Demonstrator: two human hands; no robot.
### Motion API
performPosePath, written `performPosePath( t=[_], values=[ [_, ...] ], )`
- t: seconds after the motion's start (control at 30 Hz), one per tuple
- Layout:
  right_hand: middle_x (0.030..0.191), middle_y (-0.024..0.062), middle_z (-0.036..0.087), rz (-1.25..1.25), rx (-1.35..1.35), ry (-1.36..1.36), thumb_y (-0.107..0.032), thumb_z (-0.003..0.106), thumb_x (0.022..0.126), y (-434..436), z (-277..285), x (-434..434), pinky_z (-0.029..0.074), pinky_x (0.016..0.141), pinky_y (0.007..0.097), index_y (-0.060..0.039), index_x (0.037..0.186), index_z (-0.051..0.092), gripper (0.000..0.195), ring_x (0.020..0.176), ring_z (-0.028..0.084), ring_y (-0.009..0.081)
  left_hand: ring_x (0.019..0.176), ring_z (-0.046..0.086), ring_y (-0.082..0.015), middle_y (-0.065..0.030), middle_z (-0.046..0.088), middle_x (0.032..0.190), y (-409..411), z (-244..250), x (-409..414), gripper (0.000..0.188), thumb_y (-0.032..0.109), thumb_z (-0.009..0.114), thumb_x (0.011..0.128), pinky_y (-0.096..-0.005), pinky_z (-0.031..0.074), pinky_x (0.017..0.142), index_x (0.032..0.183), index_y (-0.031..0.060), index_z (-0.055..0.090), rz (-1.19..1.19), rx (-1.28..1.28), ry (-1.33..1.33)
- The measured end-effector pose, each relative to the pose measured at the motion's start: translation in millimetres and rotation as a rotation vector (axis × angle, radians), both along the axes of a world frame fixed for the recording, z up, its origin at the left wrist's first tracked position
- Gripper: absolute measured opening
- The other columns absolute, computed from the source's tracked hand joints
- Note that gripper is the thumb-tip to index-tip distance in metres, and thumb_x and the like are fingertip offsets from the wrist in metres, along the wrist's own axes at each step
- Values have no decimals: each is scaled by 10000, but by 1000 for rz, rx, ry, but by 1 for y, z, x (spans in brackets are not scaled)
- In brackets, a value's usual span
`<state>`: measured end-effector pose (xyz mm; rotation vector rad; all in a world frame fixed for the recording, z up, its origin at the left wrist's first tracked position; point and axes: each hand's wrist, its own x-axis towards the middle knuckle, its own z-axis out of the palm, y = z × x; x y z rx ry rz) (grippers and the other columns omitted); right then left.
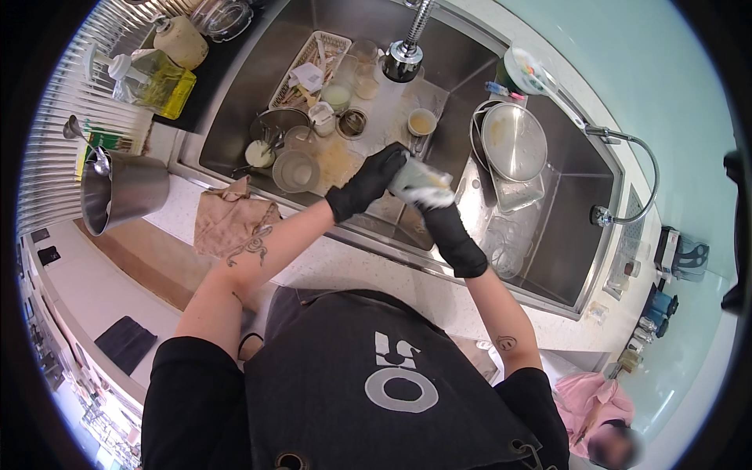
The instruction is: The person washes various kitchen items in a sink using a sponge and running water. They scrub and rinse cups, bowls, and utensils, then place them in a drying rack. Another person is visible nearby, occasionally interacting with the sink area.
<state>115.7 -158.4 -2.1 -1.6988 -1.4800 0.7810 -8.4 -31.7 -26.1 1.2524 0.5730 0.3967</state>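
Note:
Both my hands wear black gloves and meet above the divider between two steel sink basins. My left hand [376,176] grips one end of a clear drinking glass [409,178], which is tilted sideways. At the glass's other end, my right hand [449,232] holds what looks like a sponge [433,195] covered in white foam; motion blur hides its exact shape. Below and left of the glass, a clear plastic cup [295,171] lies in the left basin. A small white cup [422,123] with yellowish liquid stands beyond my hands.
A chrome spray faucet [403,61] hangs over the left basin, near a white basket [320,44] of utensils. Round metal lids [514,143] and clear containers [508,244] fill part of the right basin. A brown cloth [232,217] lies on the front counter beside a steel pitcher [132,188].

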Motion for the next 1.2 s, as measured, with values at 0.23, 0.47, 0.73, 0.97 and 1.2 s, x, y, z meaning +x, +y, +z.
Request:
performPosePath(
  t=[0.23, 0.47, 0.73, 0.97, 1.2],
  values=[
    [872, 46, 622, -314, -80, 708, -143, 592, 840, 0, 11, -15, 459, 722, 254, -5, 960, 611, 184, 803, 578, 124, 481, 459, -65, 19, 527, 676, 0, 10, 6, 350, 472, 396, 880, -199, 282, 378, 955, 156, 530, 67, -266, 169],
    [768, 8, 611, -541, 120, 335, -119, 618, 822, -16, 26, 24, 435, 519, 188, -9, 922, 627, 150, 685, 573, 69, 535, 507, -77, 2, 561, 729, 12, 2, -6, 391, 507, 407, 865, -194, 331, 399, 986, 158, 536, 67, -330, 247],
    [1338, 176, 308, 192, -258, 362, -377, 629, 799, -21, 76, 23, 219, 1044, 374, -23, 1229, 407, 600, 1269, 262, 319, 878, 554, -156, -39, 553, 1099, 12, 15, 22, 465, 408, 640, 745, -273, 441, 712, 1089, 107, 554, -658, 120, 45],
    [1130, 144, 492, 470, 98, -250, -130, 624, 690, 3, 102, 11, 354, 940, 390, -68, 1037, 561, 358, 1089, 438, 340, 906, 551, -179, -58, 605, 927, 11, 34, 32, 299, 269, 689, 752, -313, 435, 832, 931, 48, 595, -985, 577, -523],
    [899, 115, 580, 130, 211, -354, -112, 659, 664, -6, 75, 39, 466, 781, 341, -56, 986, 594, 333, 869, 564, 297, 850, 537, -149, -39, 588, 893, 0, 9, 46, 225, 302, 608, 807, -277, 420, 750, 893, 97, 577, -714, -166, -200]
  ],
)
